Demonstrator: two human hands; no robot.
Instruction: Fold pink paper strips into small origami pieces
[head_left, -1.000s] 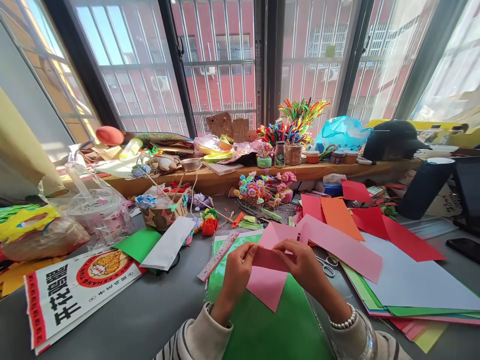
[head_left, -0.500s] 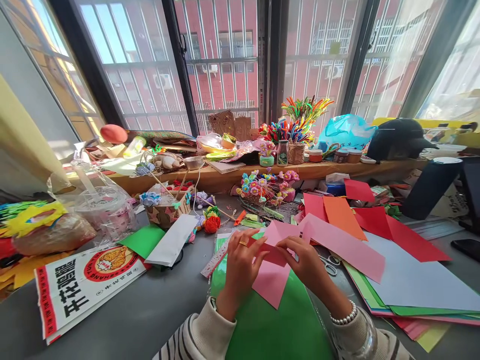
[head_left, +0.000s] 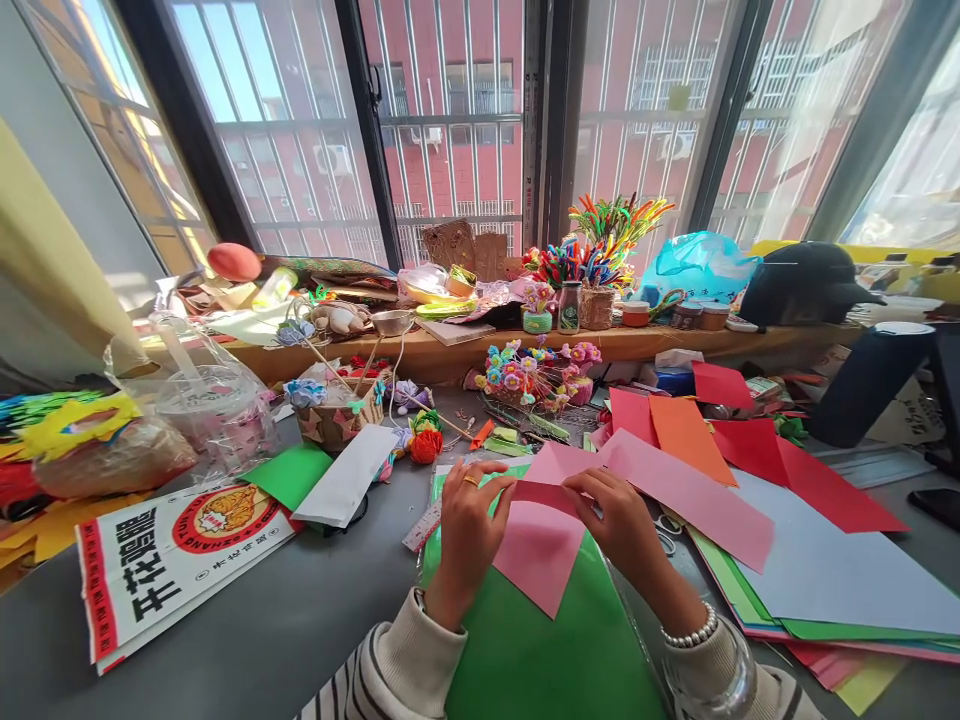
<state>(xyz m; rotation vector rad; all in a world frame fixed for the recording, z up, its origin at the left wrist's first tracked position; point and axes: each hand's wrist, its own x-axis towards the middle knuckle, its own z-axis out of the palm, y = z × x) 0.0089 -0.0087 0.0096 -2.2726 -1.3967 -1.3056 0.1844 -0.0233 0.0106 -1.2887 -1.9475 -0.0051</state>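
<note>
1. Left hand (head_left: 469,530) has thumb and fingers brought together on the left end of a narrow band across the pink paper (head_left: 541,555).
2. Right hand (head_left: 619,525) pinches that band's right end.
3. Between them the band looks darker, a shaded rose; below it the paper is lighter, plain and straight-edged, running to a pointed corner toward the person.
4. It sits over the glossy green sheet (head_left: 555,665); whether the pink behind belongs to it, I cannot tell.
</note>
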